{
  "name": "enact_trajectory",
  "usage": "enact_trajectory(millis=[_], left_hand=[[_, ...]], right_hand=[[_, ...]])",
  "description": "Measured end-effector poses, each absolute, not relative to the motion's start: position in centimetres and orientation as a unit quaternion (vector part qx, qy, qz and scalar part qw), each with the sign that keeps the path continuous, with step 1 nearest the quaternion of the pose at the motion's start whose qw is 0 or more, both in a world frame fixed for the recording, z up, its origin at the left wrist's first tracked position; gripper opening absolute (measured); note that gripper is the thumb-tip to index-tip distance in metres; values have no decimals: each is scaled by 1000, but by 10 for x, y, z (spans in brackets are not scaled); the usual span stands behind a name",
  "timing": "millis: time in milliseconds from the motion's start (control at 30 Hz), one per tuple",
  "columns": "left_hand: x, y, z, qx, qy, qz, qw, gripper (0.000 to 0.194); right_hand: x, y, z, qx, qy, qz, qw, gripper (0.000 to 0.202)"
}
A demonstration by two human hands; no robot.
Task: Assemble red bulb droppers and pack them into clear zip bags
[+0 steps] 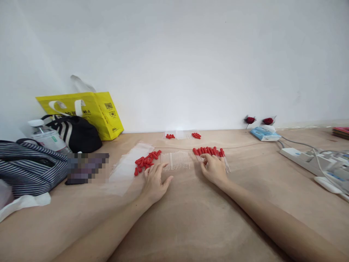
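Note:
My left hand (pixel 155 181) lies flat on the wooden table (pixel 191 218), fingers apart, just below a loose pile of small red caps (pixel 146 160). A row of clear thin tubes (pixel 176 160) lies between my hands. My right hand (pixel 213 168) rests with fingers on a row of tubes fitted with red caps (pixel 208 151); whether it pinches one I cannot tell. A clear plastic bag (pixel 128 165) lies left of the pile.
At the far edge lie two small groups of red caps (pixel 169 136) (pixel 196 135). Left: a yellow bag (pixel 89 111), a black striped bag (pixel 76 133), a water bottle (pixel 46 136), a striped bag (pixel 29 167). Right: a power strip (pixel 308 158) with cables, a tissue pack (pixel 265 134).

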State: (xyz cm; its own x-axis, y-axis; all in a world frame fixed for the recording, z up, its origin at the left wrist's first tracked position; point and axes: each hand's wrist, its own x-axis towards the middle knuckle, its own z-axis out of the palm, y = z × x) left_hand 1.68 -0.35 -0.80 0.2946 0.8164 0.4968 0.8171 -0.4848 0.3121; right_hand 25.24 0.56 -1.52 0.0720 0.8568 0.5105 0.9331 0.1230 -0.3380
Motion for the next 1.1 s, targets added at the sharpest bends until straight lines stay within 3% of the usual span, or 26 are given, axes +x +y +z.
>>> enact_trajectory(millis=[300, 733, 933, 1100], left_hand=[[15, -5, -7, -809, -514, -284, -2, 29], [-4, 13, 3, -732, -613, -273, 115, 13], [-23, 24, 7, -721, -628, -257, 143, 22], [-26, 31, 5, -737, -605, -254, 162, 17]], right_hand=[[229, 41, -6, -763, -613, -76, 190, 22], [219, 37, -4, -724, -658, -83, 190, 24], [204, 42, 1, -738, -658, -39, 146, 29], [201, 50, 4, -755, -644, -14, 121, 28]])
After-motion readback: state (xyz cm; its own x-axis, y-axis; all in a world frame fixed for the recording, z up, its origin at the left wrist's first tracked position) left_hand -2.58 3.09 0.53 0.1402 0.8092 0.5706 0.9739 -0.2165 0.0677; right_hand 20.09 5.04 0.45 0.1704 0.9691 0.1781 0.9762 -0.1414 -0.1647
